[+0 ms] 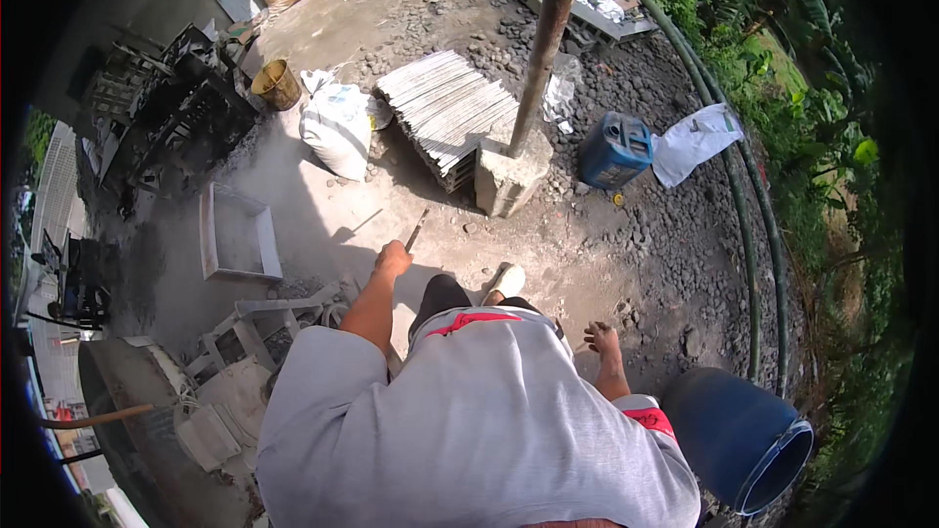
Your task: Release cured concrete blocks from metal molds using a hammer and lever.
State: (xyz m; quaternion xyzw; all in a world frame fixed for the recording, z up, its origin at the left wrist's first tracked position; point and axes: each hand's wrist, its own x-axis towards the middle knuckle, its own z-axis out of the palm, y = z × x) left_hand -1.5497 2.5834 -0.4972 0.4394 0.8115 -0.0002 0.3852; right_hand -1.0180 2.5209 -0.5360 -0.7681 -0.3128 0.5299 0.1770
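Observation:
My left hand (394,257) is out in front of me, closed round one end of a short, thin brown stick-like tool (418,231); its exact kind is too small to tell. It points forward, and its shadow falls on the dusty ground. My right hand (602,337) hangs low at my side over gravel, fingers loosely bent and apart, with nothing visible in it. Ahead of my feet stands a post (550,39) in a concrete base (514,171). Left of that base lies a stack of thin pale strips (450,108).
A white sack (337,132) and a rusty bucket (276,85) stand left of the stack. Nearer lie a rectangular frame (269,240) and a drum-shaped mixer (127,401). On the right are a blue jerrycan (616,152), a blue barrel (734,435) and long pipes (729,166).

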